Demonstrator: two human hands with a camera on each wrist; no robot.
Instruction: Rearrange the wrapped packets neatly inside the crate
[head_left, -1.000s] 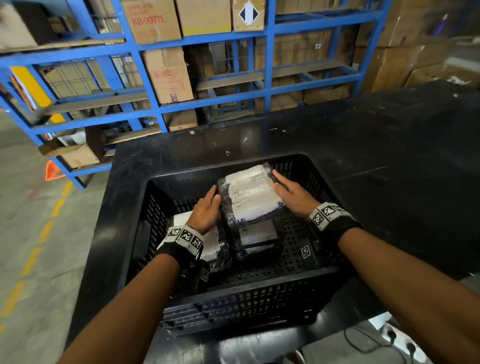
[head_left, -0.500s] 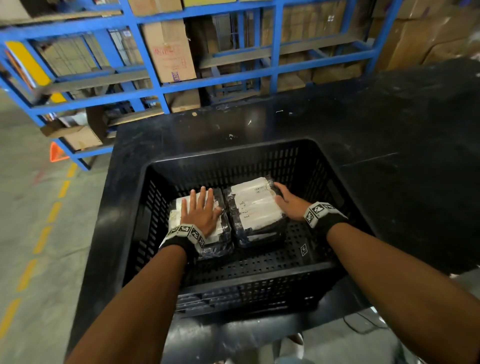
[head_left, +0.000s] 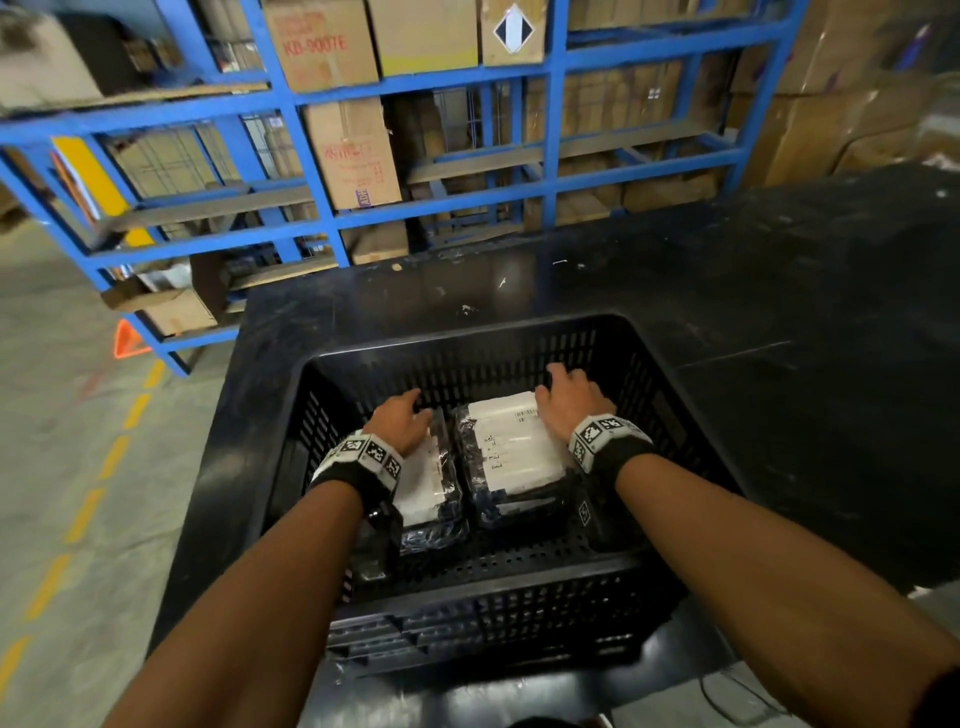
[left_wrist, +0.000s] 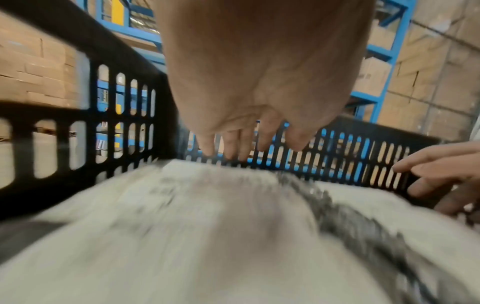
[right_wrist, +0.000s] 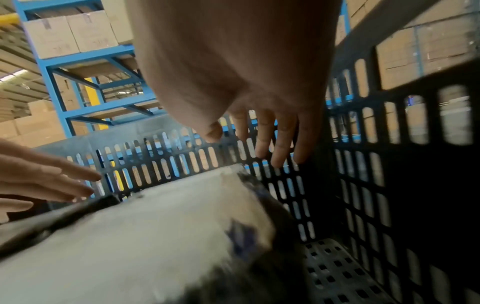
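Note:
A black slotted crate (head_left: 467, 340) stands on a black table. Inside it, two stacks of plastic-wrapped white packets lie side by side: the left packet (head_left: 428, 480) and the right packet (head_left: 514, 452). My left hand (head_left: 400, 421) hovers over the far end of the left packet (left_wrist: 182, 226), fingers (left_wrist: 241, 142) straight and holding nothing. My right hand (head_left: 569, 397) is over the far right corner of the right packet (right_wrist: 155, 226), fingers (right_wrist: 265, 142) spread towards the crate's far wall (right_wrist: 182, 160), gripping nothing. The lower packets are mostly hidden.
The crate's perforated floor (right_wrist: 337, 267) is bare to the right of the packets. Blue racking (head_left: 322, 156) loaded with cardboard boxes stands beyond the table (head_left: 779, 291). To the left is a concrete floor with a yellow dashed line (head_left: 83, 514) and an orange triangle (head_left: 127, 340).
A second ago both hands held the top packet raised. It now lies on the right stack. The left hand pressed the left packet, then both hands slid to the packets' far ends.

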